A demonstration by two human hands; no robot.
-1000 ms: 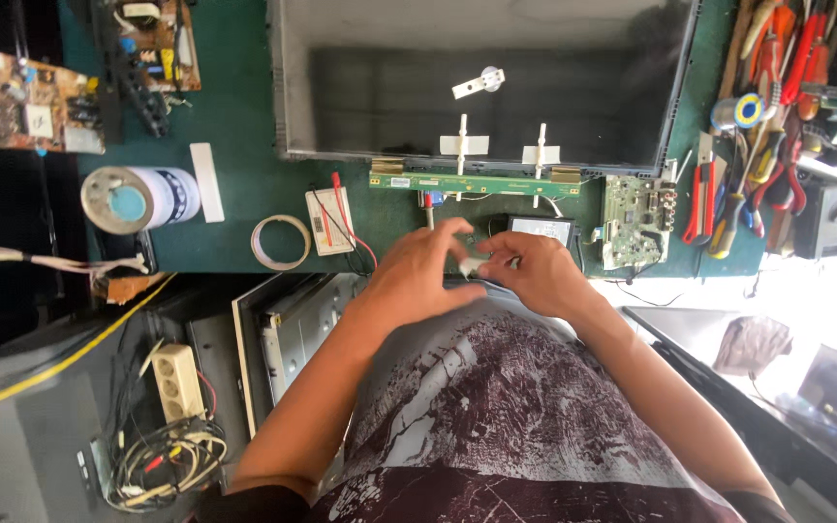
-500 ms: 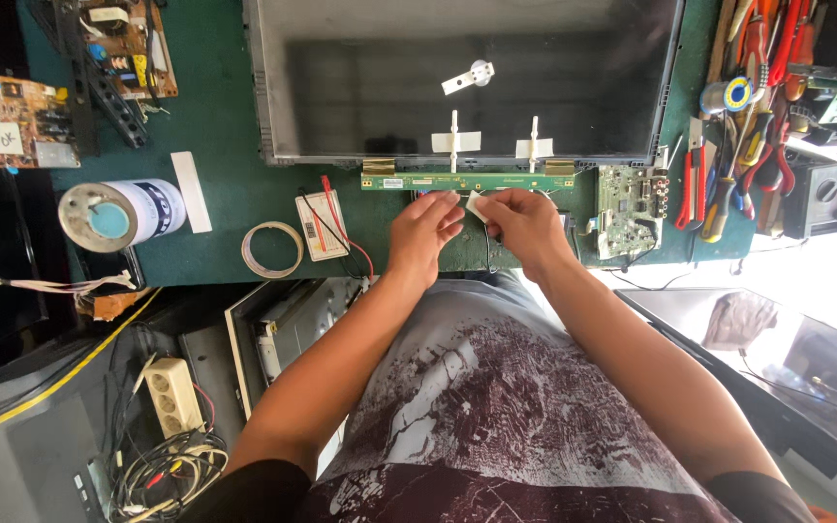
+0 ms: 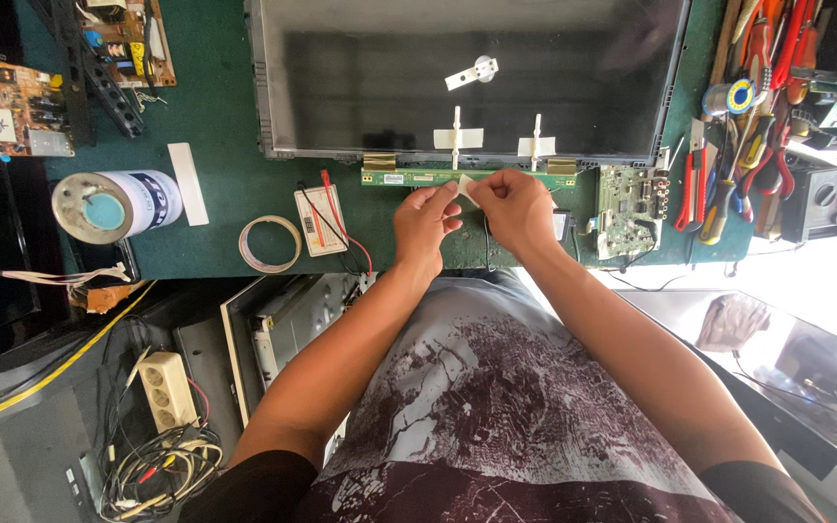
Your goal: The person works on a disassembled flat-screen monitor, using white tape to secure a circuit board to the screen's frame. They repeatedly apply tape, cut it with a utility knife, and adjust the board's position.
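Note:
A small white piece of tape [image 3: 465, 184] is pinched between my left hand [image 3: 425, 221] and my right hand [image 3: 517, 208]. Both hands hover just in front of a narrow green circuit strip [image 3: 409, 178]. That strip runs along the near edge of a large dark display panel [image 3: 467, 77] lying flat on the green bench. Three white tape strips [image 3: 457, 138] are stuck on the panel close to that edge.
A green circuit board [image 3: 629, 208] lies right of my hands, with pliers and screwdrivers [image 3: 728, 184] beyond it. To the left are a small meter with red leads [image 3: 320, 218], a tape ring [image 3: 269, 243], a white cylindrical can [image 3: 118, 203] and more circuit boards [image 3: 12, 107]. A power strip [image 3: 169, 389] sits below the bench.
Both hands have moved away from my body, from the bench edge up to the green strip. The white tape piece now shows between the fingertips.

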